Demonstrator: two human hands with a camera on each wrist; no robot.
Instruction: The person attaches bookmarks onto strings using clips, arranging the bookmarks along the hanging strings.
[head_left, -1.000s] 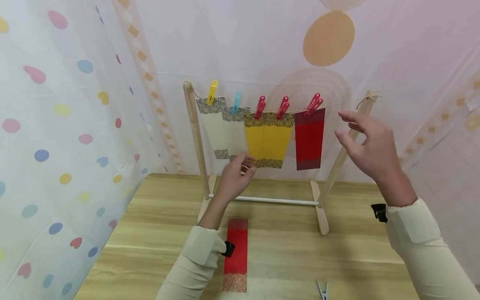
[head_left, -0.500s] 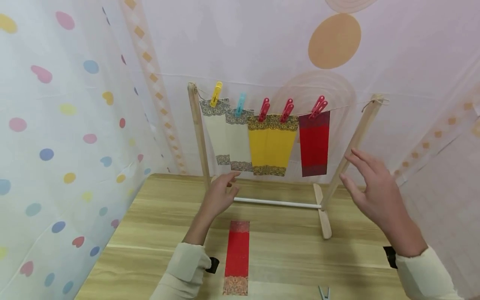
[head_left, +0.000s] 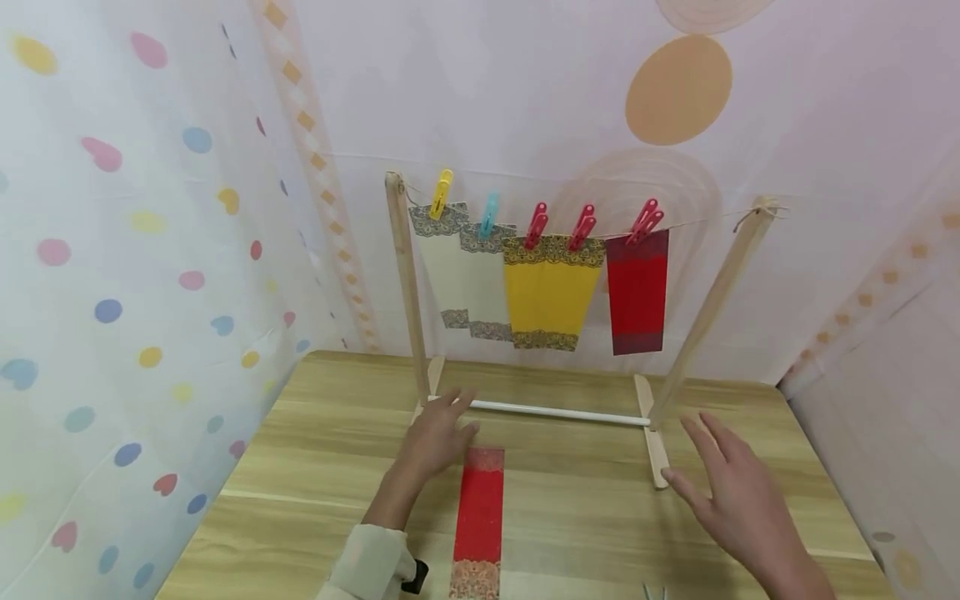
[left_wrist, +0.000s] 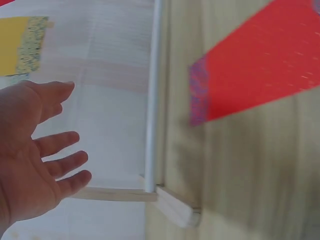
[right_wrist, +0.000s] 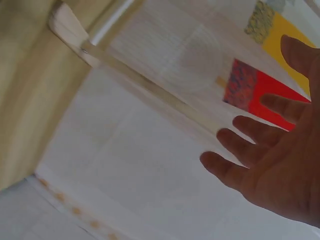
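Note:
My left hand [head_left: 433, 440] hovers with loose fingers just up and left of a red strip with patterned ends [head_left: 480, 508] lying on the table; nothing is in it. My right hand [head_left: 738, 492] is spread, also holding nothing, to the right of the rack's right foot [head_left: 654, 442]. On the rack's string hang two cream pieces [head_left: 480, 287], a yellow piece [head_left: 553, 296] and a red piece [head_left: 637, 292]. A yellow clothespin [head_left: 442, 194], a blue clothespin [head_left: 489, 216] and red clothespins [head_left: 537, 226] hold them. A further clothespin [head_left: 654, 592] is cut off by the bottom edge.
The wooden rack's left post [head_left: 407, 283] and right post [head_left: 712, 308] stand near the back of the table [head_left: 585, 517]. A white rod [head_left: 558, 411] joins them low down. Patterned curtains [head_left: 187, 250] hang behind and at the left side.
Both hands have come down and away from the hanging pieces, the left from the yellow piece's lower edge, the right from near the string's right end. The view has shifted slightly.

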